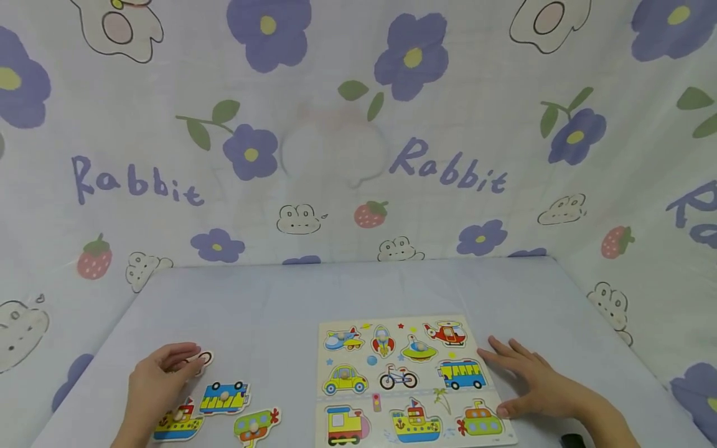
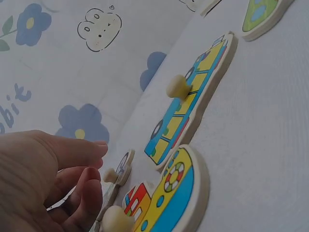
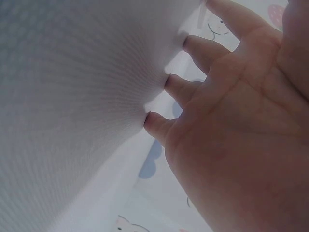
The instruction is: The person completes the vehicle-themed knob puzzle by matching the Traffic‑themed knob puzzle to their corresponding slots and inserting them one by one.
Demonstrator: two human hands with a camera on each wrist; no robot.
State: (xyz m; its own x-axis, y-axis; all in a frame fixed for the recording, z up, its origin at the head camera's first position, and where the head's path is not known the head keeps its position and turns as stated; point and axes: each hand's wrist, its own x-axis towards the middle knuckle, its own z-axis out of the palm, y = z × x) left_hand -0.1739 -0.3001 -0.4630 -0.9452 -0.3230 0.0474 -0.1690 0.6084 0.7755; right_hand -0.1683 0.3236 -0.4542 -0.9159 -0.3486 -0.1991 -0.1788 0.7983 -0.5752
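My left hand [image 1: 162,379] is over the left of the table, at a wooden bicycle puzzle piece [image 1: 206,361]. In the left wrist view the thumb and bent fingers [image 2: 89,150] are beside that piece's knob [image 2: 110,175], which shows uncovered. Nearby lie a ship piece [image 1: 175,425], an upside-down bus piece [image 1: 215,403] and an upside-down submarine piece [image 1: 246,426], each with a round knob. My right hand [image 1: 543,386] spreads its fingers at the right edge of the puzzle board [image 1: 386,323]. Its fingertips [image 3: 157,123] rest on the white cloth, the thumb at the board's edge.
Knobbed pieces sit in the board, among them a plane [image 1: 343,340], a rocket [image 1: 383,342], a helicopter [image 1: 448,335] and a car [image 1: 345,379]. A patterned curtain [image 1: 336,155] rises behind the table. A small black object [image 1: 572,440] shows at the bottom right.
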